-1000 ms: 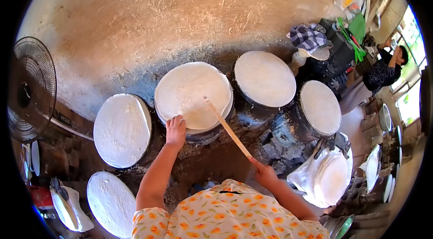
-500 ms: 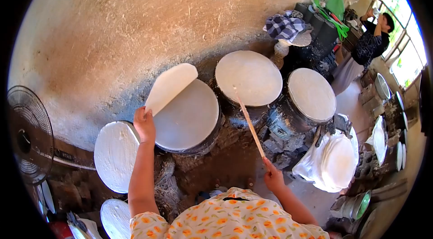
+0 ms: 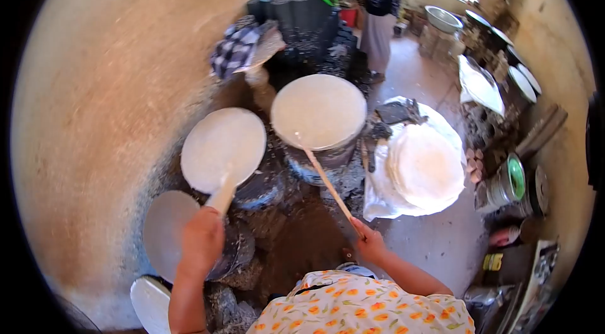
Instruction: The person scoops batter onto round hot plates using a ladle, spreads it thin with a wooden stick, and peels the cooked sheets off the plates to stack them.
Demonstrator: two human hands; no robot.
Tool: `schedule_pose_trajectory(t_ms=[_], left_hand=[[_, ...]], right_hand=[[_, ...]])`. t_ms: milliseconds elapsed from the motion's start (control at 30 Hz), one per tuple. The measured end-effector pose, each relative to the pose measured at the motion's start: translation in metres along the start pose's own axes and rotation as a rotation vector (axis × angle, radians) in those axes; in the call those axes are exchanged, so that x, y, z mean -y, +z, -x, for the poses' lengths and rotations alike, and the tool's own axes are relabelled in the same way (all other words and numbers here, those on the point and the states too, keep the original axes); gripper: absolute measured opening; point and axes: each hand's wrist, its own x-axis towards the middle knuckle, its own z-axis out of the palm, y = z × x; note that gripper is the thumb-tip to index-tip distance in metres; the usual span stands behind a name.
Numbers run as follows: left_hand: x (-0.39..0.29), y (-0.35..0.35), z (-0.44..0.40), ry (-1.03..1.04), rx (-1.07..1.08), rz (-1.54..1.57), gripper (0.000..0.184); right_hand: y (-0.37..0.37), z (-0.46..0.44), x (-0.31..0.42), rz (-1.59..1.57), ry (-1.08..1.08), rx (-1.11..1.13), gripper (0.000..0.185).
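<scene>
My left hand (image 3: 203, 239), closed and slightly blurred, grips a pale half-round flat piece (image 3: 223, 194), now seen nearly edge-on. The piece's far end reaches over the lower edge of a pan (image 3: 220, 145) covered in a pale layer; whether it touches is unclear. A bare grey round pan (image 3: 165, 233) lies behind my left hand. My right hand (image 3: 369, 241) is closed around a thin wooden stick (image 3: 328, 183). The stick's tip is at the lower-left rim of another round pan (image 3: 319, 107), also topped with a smooth pale layer.
A stack of pale round sheets (image 3: 428, 167) rests on white plastic at the right. A white-coated disc (image 3: 151, 309) is at lower left. Dark cylinders (image 3: 302, 19) and a checked cloth (image 3: 233, 47) stand behind. A person (image 3: 381, 12) stands at the back.
My view has swung right. The half-round piece has gone from over the grey pan to the pan right of it, turning edge-on. The stick's tip has shifted one pan to the right.
</scene>
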Motion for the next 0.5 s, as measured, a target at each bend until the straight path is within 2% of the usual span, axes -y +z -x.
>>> schedule_pose_trajectory(t_ms=[33, 100, 133, 200, 267, 333, 367, 400, 433, 500], left_hand=[[-0.029, 0.014, -0.018, 0.047, 0.064, 0.105, 0.005], [-0.085, 0.042, -0.055, 0.197, 0.158, 0.359, 0.007], [-0.113, 0.055, -0.073, 0.234, 0.205, 0.487, 0.009], [-0.161, 0.089, -0.104, 0.286, 0.164, 0.701, 0.008], [-0.206, 0.118, -0.135, 0.135, 0.129, 0.882, 0.014], [-0.227, 0.172, -0.160, -0.159, 0.262, 1.163, 0.009], [-0.245, 0.201, -0.170, -0.247, 0.223, 1.362, 0.010], [-0.264, 0.231, -0.179, -0.347, 0.179, 1.558, 0.011], [-0.273, 0.264, -0.185, -0.338, 0.210, 1.566, 0.011], [-0.287, 0.337, -0.191, -0.433, 0.104, 1.827, 0.010]], right_hand=[[-0.006, -0.002, -0.024, -0.018, 0.018, -0.024, 0.064], [-0.020, -0.004, -0.084, -0.080, -0.180, -0.356, 0.064], [-0.034, 0.001, -0.098, -0.089, -0.156, -0.385, 0.064], [-0.062, 0.018, -0.120, -0.214, -0.049, -0.552, 0.066], [-0.090, 0.040, -0.133, -0.277, 0.019, -0.695, 0.067], [-0.119, 0.068, -0.144, -0.313, 0.210, -0.807, 0.069], [-0.118, 0.074, -0.173, -0.249, 0.185, -0.941, 0.070], [-0.123, 0.088, -0.188, -0.249, 0.205, -0.968, 0.070], [-0.127, 0.102, -0.201, -0.219, 0.259, -1.044, 0.070], [-0.132, 0.125, -0.213, -0.189, 0.333, -1.131, 0.070]])
